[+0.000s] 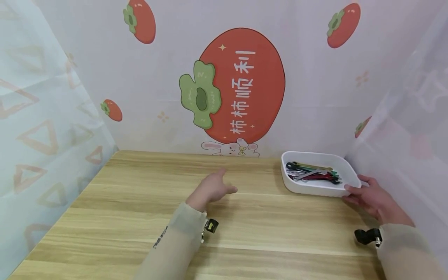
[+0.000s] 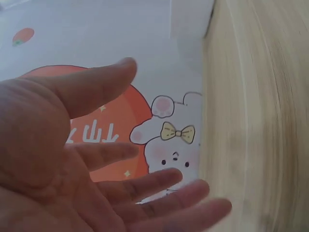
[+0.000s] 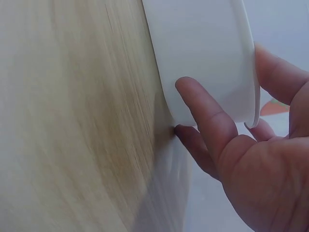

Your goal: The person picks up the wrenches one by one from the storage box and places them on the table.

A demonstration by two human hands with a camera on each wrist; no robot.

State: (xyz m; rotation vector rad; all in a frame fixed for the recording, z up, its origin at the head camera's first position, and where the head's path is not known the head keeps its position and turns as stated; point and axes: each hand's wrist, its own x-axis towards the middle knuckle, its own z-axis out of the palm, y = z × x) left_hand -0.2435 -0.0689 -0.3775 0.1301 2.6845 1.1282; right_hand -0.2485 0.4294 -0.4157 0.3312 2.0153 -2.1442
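Note:
At the back right of the table stands a white plastic bin (image 1: 315,190) with rounded corners. Inside it lie several wrenches (image 1: 313,174) in silver, black, red, green and yellowish tones, heaped together. My right hand (image 1: 374,198) grips the bin's right front corner, its digits spread over the rim and the side wall. Seen from the right wrist, one fingertip presses the white wall (image 3: 203,43) and another sits low by the base. Over the middle of the table my left hand (image 1: 211,186) reaches forward, fingers extended and apart, holding nothing.
A wood-grain table (image 1: 140,217) spans the space. Behind it rises a pale backdrop (image 1: 154,81) printed with persimmons and a rabbit. Hanging sheets (image 1: 45,101) close off the left and right sides, the right one close beside my right hand.

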